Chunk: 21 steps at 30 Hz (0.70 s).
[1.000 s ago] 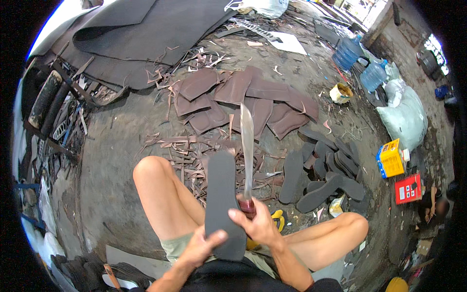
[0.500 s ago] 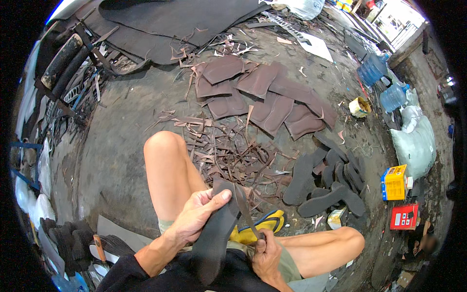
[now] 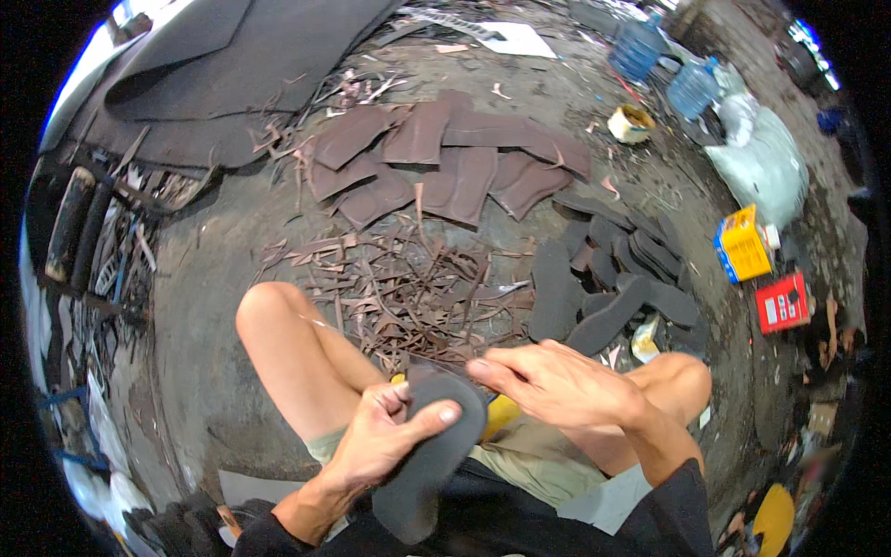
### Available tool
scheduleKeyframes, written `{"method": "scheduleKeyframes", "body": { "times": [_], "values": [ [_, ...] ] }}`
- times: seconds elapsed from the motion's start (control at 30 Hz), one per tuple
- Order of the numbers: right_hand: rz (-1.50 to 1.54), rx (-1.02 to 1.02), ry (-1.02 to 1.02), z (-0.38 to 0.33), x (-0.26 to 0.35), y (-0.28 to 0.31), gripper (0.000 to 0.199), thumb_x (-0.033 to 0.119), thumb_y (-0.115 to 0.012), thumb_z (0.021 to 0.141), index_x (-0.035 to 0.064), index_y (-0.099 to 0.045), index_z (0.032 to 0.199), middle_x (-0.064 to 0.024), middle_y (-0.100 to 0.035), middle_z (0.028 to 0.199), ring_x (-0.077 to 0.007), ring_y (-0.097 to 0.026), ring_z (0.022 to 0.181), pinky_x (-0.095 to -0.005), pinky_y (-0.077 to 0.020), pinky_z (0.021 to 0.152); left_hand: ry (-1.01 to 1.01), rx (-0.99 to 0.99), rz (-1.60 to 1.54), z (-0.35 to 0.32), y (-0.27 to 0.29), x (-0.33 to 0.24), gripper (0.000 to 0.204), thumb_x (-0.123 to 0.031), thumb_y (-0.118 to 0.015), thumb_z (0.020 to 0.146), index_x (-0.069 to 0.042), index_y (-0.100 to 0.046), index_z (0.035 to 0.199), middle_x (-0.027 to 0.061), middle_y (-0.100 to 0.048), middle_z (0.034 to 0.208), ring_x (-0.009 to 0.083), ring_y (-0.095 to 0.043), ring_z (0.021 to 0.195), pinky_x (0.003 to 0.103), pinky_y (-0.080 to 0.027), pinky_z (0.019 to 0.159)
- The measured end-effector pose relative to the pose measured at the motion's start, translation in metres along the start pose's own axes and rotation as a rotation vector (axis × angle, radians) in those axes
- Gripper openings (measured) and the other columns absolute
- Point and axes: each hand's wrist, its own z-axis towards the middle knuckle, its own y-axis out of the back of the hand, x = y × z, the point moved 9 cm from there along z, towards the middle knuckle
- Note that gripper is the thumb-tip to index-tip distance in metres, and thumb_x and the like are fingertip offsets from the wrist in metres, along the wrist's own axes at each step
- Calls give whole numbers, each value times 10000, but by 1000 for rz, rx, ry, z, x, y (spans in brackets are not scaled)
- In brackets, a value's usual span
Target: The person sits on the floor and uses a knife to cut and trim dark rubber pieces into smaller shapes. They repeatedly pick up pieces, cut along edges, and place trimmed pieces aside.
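My left hand (image 3: 379, 434) is closed on a dark grey shoe sole (image 3: 423, 483), thumb lying across its upper face and fingers underneath. The sole slants over my lap, its rounded end pointing away from me. At that far end my right hand (image 3: 571, 392) is raised palm down, fingers bent together, fingertips close to the sole's right edge. What the right hand grips is hidden; a thin dark edge shows along the sole's tip. Past the hands lies a pile of brown trimmed strips (image 3: 399, 297). A yellow sandal (image 3: 501, 415) is partly covered below my right hand.
Brown sole sheets (image 3: 455, 181) lie beyond the scraps. To the right is a heap of cut dark soles (image 3: 613, 306). Large dark sheets (image 3: 213, 84) cover the far left. A yellow pot (image 3: 631, 124), blue water jugs (image 3: 638, 51), a sack (image 3: 763, 162) and boxes (image 3: 742, 243) line the right.
My right hand has moved up from beside my lap, where it held a thin blade, to the sole's far end. The left hand still grips the sole, its rounded end now pointing away. The view has shifted.
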Motion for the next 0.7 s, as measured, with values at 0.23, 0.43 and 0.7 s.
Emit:
{"method": "scheduleKeyframes", "body": {
  "times": [0.23, 0.43, 0.7],
  "values": [
    [890, -255, -165, -16, -52, 10, 674, 640, -321, 1142, 44, -624, 1065, 9, -499, 653, -71, -428, 515, -241, -366, 518, -807, -612, -488, -14, 85, -85, 299, -194, -799, 986, -45, -704, 1228, 20, -746, 1074, 143, -705, 956, 316, -578, 901],
    [616, -590, -47, -4, -48, -49, 603, 564, -344, 1158, 29, -616, 1104, -12, -470, 625, -124, -440, 528, -293, -353, 525, -580, -578, -268, 33, 38, -43, 354, -272, -797, 993, -89, -641, 1253, 1, -696, 1059, 107, -635, 846, 293, -552, 815],
    [267, -797, -53, -32, -40, -103, 578, 565, -439, 1129, 15, -613, 1162, -184, -617, 785, -390, -643, 662, -473, -486, 603, -440, -467, -559, 37, 11, -53, 303, -412, -690, 1067, -154, -641, 1217, -52, -657, 953, 76, -626, 789, 310, -557, 689]
  ]
}}
